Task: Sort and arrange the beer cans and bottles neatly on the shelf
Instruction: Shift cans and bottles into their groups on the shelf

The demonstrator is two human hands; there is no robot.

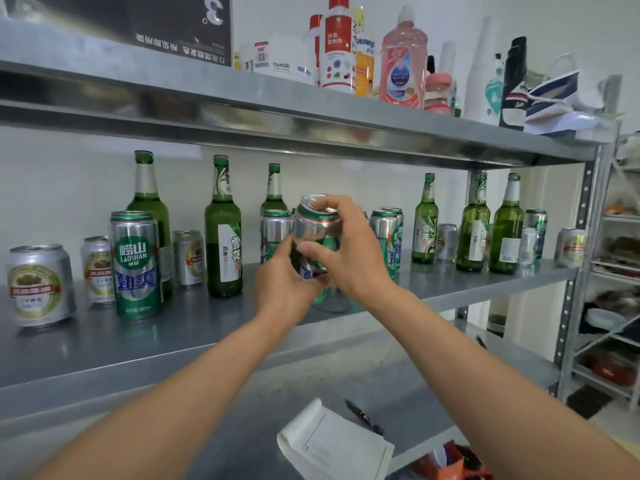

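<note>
L hand wraps base, R hand clamps top of tall green can, tilted, just above mid shelf | 6 green bottles upright | approx 11 standing cans, some behind hands | notepad, pen below

The can gripped by the left hand and right hand is smooth metal with glossy green print. Left of the hands, the bottle is shiny green glass with a paper label. The shelf beneath is dull grey metal; the notepad below the hands is matt paper.
</note>
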